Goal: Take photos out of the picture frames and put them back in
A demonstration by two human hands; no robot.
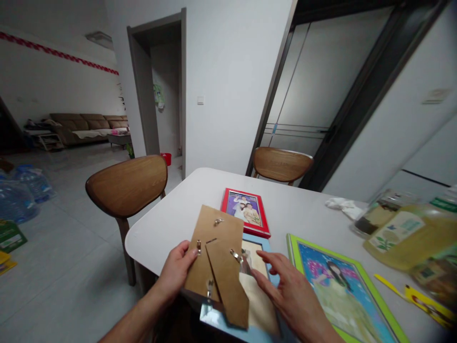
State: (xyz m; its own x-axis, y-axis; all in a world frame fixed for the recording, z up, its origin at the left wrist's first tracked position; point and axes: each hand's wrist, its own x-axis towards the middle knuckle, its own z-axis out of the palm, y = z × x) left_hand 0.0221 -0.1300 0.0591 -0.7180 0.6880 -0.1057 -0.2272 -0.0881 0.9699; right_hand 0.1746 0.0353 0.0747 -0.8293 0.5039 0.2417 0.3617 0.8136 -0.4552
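Note:
My left hand [177,267] grips the left edge of a brown picture-frame backing board [203,228], thumb on top. The board has metal turn clips and a stand leg [228,281] on its back. My right hand [285,286] is beside the board's right edge, thumb and fingers apart, nothing visible between them. Partly hidden under the board lies a light-blue picture frame [262,245] with a pale photo. Behind it, a red picture frame [264,216] lies face up with a group photo. To the right of my right hand is a green picture frame [360,271].
A large bottle of yellowish liquid [410,238], a clear jar [378,209], a white tissue [344,207] and a yellow cutter-like tool [428,305] occupy the right of the white table [164,224]. Wooden chairs stand at the left [132,183] and far side [282,164].

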